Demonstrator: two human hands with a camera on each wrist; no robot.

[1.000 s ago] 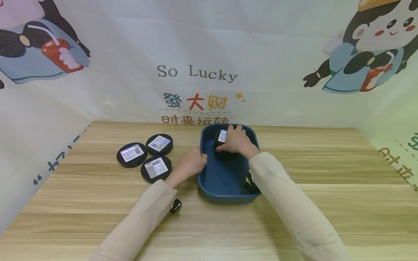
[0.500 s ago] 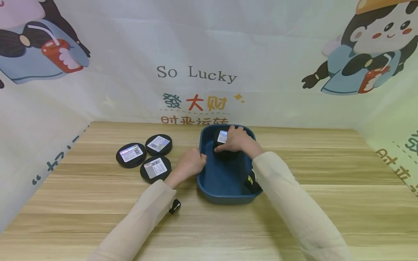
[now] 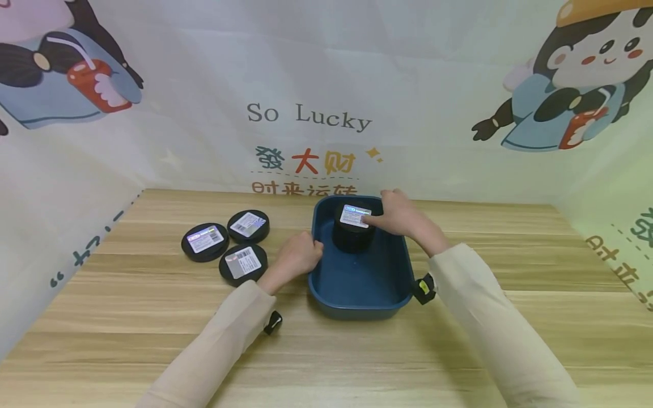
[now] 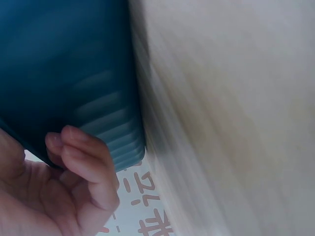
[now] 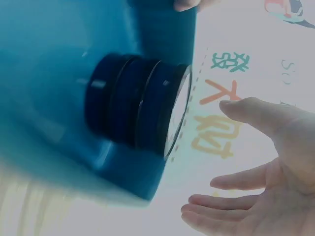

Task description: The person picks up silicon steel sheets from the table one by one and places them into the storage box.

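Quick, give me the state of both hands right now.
Left hand: fingers curled on the left rim of the blue tray, gripping it.
Right hand: open, fingers straight, beside the stack of black tins in the tray, holding nothing.

Long cream sleeves (image 3: pixel 229 334), black wrist-cameras (image 3: pixel 273 323)

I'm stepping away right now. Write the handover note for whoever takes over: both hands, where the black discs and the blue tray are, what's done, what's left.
Left hand: fingers curled on the left rim of the blue tray, steadying it.
Right hand: open, holding nothing, just right of the stack; the head view cannot settle whether a fingertip touches the top label.
Done: a stack of black discs stands in the tray's far end; the right wrist view shows about three.
Left: three black discs lie flat on the table, left of the tray, labels up.
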